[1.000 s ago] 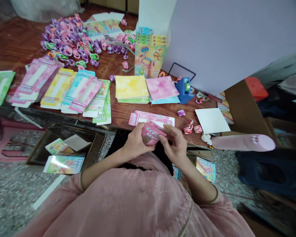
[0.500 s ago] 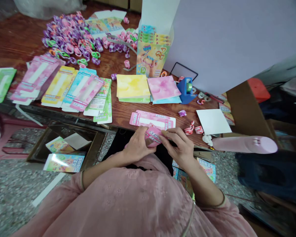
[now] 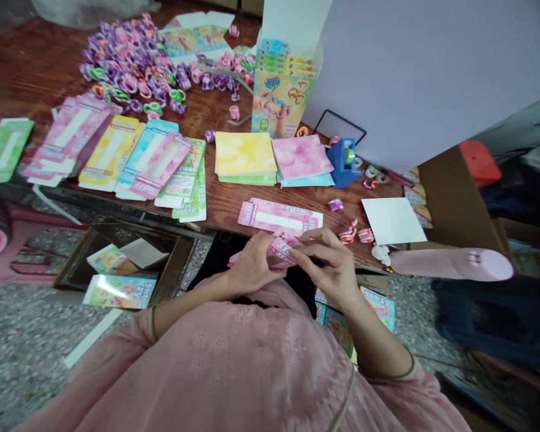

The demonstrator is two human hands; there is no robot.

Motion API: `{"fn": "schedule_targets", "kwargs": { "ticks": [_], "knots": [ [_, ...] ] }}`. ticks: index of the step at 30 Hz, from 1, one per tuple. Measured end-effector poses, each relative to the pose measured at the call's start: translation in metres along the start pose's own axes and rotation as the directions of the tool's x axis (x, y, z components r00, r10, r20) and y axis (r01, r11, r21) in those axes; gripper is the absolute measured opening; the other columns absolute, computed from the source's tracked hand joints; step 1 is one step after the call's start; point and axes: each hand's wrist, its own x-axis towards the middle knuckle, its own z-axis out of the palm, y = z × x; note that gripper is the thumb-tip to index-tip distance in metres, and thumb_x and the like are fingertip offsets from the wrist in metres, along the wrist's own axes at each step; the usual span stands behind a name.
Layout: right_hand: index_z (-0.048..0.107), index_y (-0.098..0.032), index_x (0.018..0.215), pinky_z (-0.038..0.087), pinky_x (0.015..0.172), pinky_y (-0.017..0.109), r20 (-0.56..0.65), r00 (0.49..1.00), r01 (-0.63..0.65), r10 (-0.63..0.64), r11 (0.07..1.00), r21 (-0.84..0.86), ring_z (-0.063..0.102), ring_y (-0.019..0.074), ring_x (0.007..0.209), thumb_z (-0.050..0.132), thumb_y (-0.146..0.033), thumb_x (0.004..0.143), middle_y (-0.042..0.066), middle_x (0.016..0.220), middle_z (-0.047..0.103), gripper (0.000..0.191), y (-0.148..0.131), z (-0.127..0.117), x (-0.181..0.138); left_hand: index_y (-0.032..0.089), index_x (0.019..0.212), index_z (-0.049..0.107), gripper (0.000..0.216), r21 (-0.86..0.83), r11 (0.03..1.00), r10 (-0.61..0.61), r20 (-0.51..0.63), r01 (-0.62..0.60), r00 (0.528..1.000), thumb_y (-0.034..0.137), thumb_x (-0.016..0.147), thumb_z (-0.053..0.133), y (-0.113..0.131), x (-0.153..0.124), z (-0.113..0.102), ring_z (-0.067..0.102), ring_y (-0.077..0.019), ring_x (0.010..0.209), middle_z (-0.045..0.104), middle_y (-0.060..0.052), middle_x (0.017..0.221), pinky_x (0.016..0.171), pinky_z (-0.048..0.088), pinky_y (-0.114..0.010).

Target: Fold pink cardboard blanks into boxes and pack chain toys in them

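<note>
Just off the table's front edge, a small pink printed box [image 3: 279,247] is held between both hands. My left hand [image 3: 253,264] is wrapped round its left side. At its right end, the thumb and fingers of my right hand [image 3: 329,264] pinch the card edge, partly hiding it. Beyond my hands a flat pink box blank [image 3: 276,217] with a long window lies on the table. Close by on the right are a purple coiled ring [image 3: 335,204] and red-and-white coils [image 3: 350,233].
Stacks of coloured cards [image 3: 245,155] lie mid-table, with a blue tape dispenser [image 3: 344,161] beside them. Flat sleeves [image 3: 112,150] line the left edge. Behind stand a coil heap [image 3: 126,66] and a display box [image 3: 281,96]. A pink bottle [image 3: 452,264] juts over the right edge.
My right fingers have closed further over the end of the pink box, covering more of its printed side. The whole view has shifted slightly; the things on the table stay put.
</note>
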Motion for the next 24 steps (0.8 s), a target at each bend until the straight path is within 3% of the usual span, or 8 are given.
{"fn": "schedule_targets", "kwargs": {
  "ticks": [4,9,13,16,24],
  "knots": [
    [0.072,-0.022,0.068,0.055,0.065,0.029,0.063,0.975,-0.222,0.213,0.946,0.237,0.065,0.0154,0.075,0.085,-0.035,0.083,0.003,0.081,0.069,0.024,0.0,-0.002,0.005,0.021,0.118,0.058,0.058,-0.011,0.997,0.074,-0.017,-0.075,0.997,0.027,0.068,0.087,-0.005,-0.002,0.003,0.069,-0.0285,0.102,0.068,-0.008,0.109,0.09,0.058,-0.045],
    [0.064,-0.021,0.078,0.051,0.061,0.025,0.201,0.874,-0.483,0.443,0.737,0.473,0.058,0.012,0.066,0.094,-0.043,0.07,-0.002,0.075,0.065,0.038,0.003,0.0,0.01,0.021,0.115,0.061,0.049,0.065,0.973,0.222,-0.038,-0.219,0.974,0.029,0.073,0.084,-0.01,-0.005,0.005,0.068,-0.0288,0.1,0.067,-0.01,0.108,0.087,0.058,-0.045],
    [0.066,-0.019,0.082,0.051,0.063,0.025,0.393,0.784,-0.62,0.48,0.573,0.536,0.06,0.0117,0.068,0.095,-0.046,0.066,-0.002,0.077,0.066,0.042,0.002,0.002,0.013,0.024,0.114,0.061,0.046,0.244,0.92,0.314,0.005,-0.305,0.949,0.033,0.075,0.083,-0.014,-0.007,0.003,0.067,-0.0261,0.094,0.064,-0.008,0.104,0.082,0.059,-0.04],
    [0.066,-0.018,0.078,0.049,0.064,0.025,0.474,0.726,-0.686,0.499,0.479,0.547,0.059,0.0111,0.067,0.096,-0.043,0.064,-0.002,0.075,0.066,0.042,0.0,0.003,0.015,0.025,0.115,0.059,0.046,0.233,0.896,0.397,-0.04,-0.378,0.917,0.034,0.077,0.082,-0.017,-0.008,0.002,0.067,-0.0244,0.091,0.063,-0.007,0.103,0.078,0.059,-0.038],
    [0.063,-0.019,0.077,0.051,0.062,0.025,0.38,0.764,-0.636,0.521,0.514,0.575,0.059,0.0109,0.064,0.098,-0.045,0.059,-0.003,0.073,0.067,0.047,0.011,0.021,0.012,0.025,0.114,0.062,0.05,0.125,0.978,0.167,0.018,-0.168,0.986,0.03,0.07,0.086,-0.019,-0.007,0.002,0.068,-0.0236,0.094,0.063,-0.005,0.106,0.08,0.06,-0.038]
  ]
}}
